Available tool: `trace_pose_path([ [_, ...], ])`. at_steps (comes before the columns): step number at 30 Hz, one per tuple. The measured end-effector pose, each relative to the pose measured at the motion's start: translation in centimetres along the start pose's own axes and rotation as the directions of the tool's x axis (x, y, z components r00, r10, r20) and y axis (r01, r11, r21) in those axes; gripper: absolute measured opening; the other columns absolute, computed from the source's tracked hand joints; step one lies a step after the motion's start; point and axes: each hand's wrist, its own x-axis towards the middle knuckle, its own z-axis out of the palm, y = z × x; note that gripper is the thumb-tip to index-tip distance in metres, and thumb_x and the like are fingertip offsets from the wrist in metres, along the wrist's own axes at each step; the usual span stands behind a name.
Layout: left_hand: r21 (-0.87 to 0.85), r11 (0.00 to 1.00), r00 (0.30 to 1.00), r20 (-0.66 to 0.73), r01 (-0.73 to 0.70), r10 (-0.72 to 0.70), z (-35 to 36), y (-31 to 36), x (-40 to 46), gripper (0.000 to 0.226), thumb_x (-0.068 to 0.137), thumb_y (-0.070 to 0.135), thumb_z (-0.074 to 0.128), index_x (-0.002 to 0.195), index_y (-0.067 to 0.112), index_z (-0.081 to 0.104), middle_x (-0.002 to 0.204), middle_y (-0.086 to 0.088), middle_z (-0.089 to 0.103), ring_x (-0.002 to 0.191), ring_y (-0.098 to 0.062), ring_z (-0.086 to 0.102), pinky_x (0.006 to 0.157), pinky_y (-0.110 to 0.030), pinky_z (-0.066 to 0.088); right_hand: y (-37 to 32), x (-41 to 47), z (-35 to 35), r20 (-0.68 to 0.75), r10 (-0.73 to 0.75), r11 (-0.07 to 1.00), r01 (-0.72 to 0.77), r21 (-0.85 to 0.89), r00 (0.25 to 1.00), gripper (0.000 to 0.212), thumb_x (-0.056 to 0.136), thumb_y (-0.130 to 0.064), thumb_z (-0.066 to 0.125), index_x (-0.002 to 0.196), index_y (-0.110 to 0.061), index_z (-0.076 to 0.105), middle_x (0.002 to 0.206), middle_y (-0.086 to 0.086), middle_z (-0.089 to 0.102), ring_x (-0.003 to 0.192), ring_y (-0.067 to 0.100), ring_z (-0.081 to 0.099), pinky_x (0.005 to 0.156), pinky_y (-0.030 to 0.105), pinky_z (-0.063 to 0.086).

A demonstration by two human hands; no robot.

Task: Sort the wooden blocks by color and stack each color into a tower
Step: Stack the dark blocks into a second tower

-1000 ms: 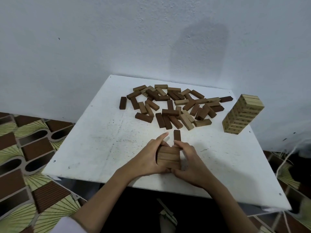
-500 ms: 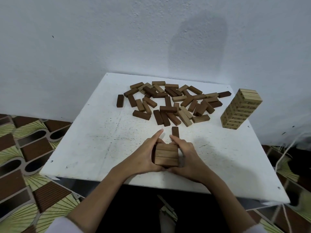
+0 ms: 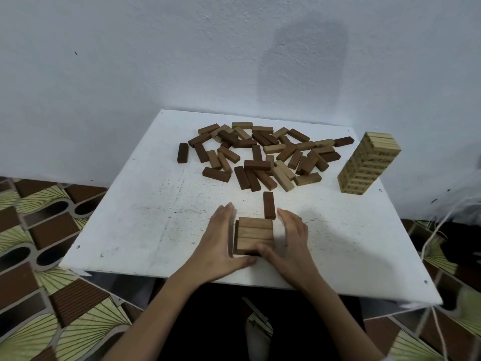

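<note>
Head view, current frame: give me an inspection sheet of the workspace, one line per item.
Surface: white table, scuffed and speckled.
Job's things: small brown stack near front edge; finished pale tower at right; loose pile of blocks at the back; single dark block just behind the stack.
Clutter: nothing seen.
Grippers: left hand and right hand flank the stack, fingers straight.
Cables: white cords at right.
Surroundings: pale wall; patterned floor.
</note>
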Motion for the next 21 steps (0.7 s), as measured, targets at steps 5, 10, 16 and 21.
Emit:
trace_pose_path([
  [5,0.295,0.955,0.999,0.040,0.005,-0.017,0.7,-0.3,0.0,0.132,0.052,0.096,0.027,0.151,0.014,-0.002,0.158,0.005,-0.014,0.141,-0.005,-0.021,0.114,-0.025,-0.008,0.2,-1.0,0.9,0.045,0.003,0.937,0.013,-0.350,0.999,0.115,0.066,-0.089,0.007,0.148,-0.009,0.010,0.157,0.003,0.002,0.142,0.011,-0.009,0.113,0.028,-0.008],
  [10,0.446,0.895,0.999,0.036,-0.008,-0.009,1.3,-0.6,0.1,0.131,0.051,0.097,0.000,0.150,0.012,-0.010,0.157,-0.002,-0.021,0.142,-0.012,-0.025,0.113,-0.028,-0.016,0.1,-1.1,1.0,0.106,0.014,0.888,0.037,-0.459,0.994,0.112,0.065,-0.086,-0.010,0.148,-0.011,-0.008,0.154,0.000,-0.023,0.137,0.008,-0.030,0.108,0.027,-0.024],
  [16,0.525,0.851,0.999,0.052,-0.014,-0.015,1.5,-0.4,0.0,0.131,0.049,0.094,-0.014,0.149,0.009,-0.011,0.157,-0.006,-0.020,0.143,-0.016,-0.023,0.114,-0.030,-0.016,-0.1,-1.1,1.1,0.134,0.039,0.862,0.034,-0.505,0.990,0.109,0.068,-0.083,-0.011,0.148,-0.010,-0.006,0.155,0.004,-0.020,0.138,0.010,-0.029,0.110,0.030,-0.022],
  [21,0.545,0.839,0.998,0.063,-0.013,-0.025,1.5,-0.3,0.0,0.130,0.050,0.093,-0.015,0.149,0.009,-0.012,0.157,-0.007,-0.021,0.142,-0.016,-0.024,0.113,-0.030,-0.017,-0.3,-1.2,1.1,0.152,0.038,0.850,0.049,-0.525,0.988,0.109,0.067,-0.082,-0.016,0.148,-0.009,-0.006,0.156,0.004,-0.018,0.138,0.010,-0.028,0.110,0.032,-0.022],
])
